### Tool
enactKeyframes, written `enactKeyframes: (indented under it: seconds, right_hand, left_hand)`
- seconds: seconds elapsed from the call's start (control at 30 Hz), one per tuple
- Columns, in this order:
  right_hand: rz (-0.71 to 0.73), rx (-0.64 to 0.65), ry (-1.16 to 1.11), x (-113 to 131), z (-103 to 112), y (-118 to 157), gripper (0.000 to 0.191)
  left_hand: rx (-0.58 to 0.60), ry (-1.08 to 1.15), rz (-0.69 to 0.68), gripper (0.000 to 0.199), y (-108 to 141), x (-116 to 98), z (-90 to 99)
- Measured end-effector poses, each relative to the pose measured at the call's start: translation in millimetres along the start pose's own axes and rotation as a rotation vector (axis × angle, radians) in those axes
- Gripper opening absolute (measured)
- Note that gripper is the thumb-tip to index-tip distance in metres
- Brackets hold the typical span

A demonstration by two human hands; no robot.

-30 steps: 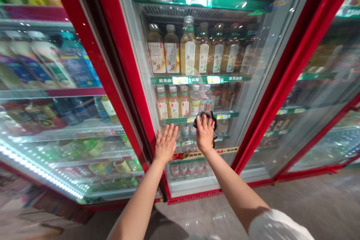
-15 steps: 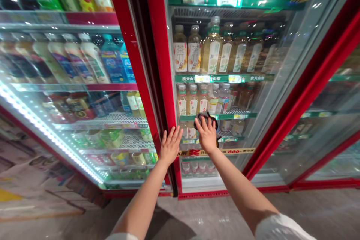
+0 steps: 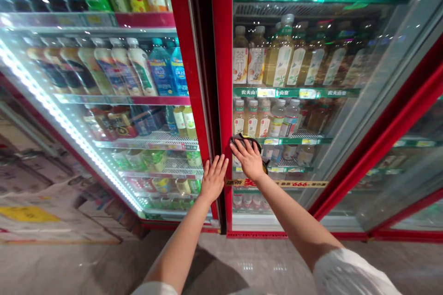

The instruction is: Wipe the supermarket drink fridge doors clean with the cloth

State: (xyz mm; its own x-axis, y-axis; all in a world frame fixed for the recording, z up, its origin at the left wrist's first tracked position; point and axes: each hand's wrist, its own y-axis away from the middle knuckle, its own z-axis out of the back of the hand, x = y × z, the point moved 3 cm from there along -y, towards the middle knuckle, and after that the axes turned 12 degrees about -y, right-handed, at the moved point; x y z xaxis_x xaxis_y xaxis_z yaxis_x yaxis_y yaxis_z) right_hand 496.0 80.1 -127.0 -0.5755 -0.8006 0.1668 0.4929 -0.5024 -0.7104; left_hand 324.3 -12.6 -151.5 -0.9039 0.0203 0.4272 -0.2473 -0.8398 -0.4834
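Observation:
My right hand (image 3: 249, 159) lies against the glass door (image 3: 341, 124) of the right-hand drinks fridge. Beneath its fingers is a dark cloth (image 3: 256, 143) with a bit of yellow, pressed to the glass near the door's left edge. Bunched cloth edges stick out above the fingertips and beside the wrist. To the left, my left hand (image 3: 213, 179) has its fingers stretched out at the red door frame (image 3: 224, 115), holding nothing. Whether its palm fully touches the frame, I cannot tell.
Bottled drinks (image 3: 285, 55) stand on shelves behind the glass. The left fridge (image 3: 192, 78) holds more drinks beside a bright light strip (image 3: 65, 110). Stacked cartons (image 3: 62, 212) are at lower left. A printed strip (image 3: 304, 184) crosses the glass below my right hand. Grey floor (image 3: 263, 267) lies below.
My right hand and the cloth have slid left across the glass, nearer the red frame. My left hand stays by the frame. The view has shifted, so the fridges sit further right.

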Motion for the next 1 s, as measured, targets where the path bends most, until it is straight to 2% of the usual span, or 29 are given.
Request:
enactKeyframes:
  seconds: [0.13,0.23,0.37,0.43,0.5,0.6,0.67,0.73,0.87,0.93,1.0]
  right_hand:
    - [0.229,0.079,0.016,-2,-17,23,0.063]
    - [0.371,0.112,0.045,-11,-12,28,0.061]
    - [0.297,0.028,0.078,-8,3,-1,0.064]
    - [0.266,0.017,0.079,-2,1,-8,0.064]
    - [0.311,0.078,0.059,2,-9,-3,0.062]
    - [0.465,0.235,0.009,4,-26,16,0.057]
    - [0.533,0.298,-0.008,3,-31,21,0.054]
    - [0.515,0.284,-0.006,3,-28,15,0.055]
    - [0.354,0.151,-0.001,7,-25,2,0.058]
    - [0.36,0.154,-0.008,10,-36,10,0.054]
    - [0.444,0.207,-0.013,14,-53,25,0.044]
  left_hand:
    - [-0.013,-0.024,0.001,0.082,8,3,3.3]
    - [-0.024,-0.039,0.0,0.081,13,4,3.6]
    - [-0.041,-0.039,-0.002,0.079,19,3,1.5]
    - [-0.041,-0.039,-0.003,0.079,22,1,0.7]
    - [-0.038,-0.04,-0.005,0.08,26,-1,0.7]
    - [-0.034,-0.048,-0.006,0.083,33,-1,1.6]
    - [-0.03,-0.054,-0.005,0.085,37,-1,1.7]
    - [-0.028,-0.056,0.006,0.086,41,0,1.0]
    - [-0.025,-0.043,0.026,0.085,45,-1,-2.1]
    - [-0.02,-0.035,0.025,0.085,47,-4,-3.4]
    - [-0.018,-0.033,0.02,0.086,47,-5,-3.7]
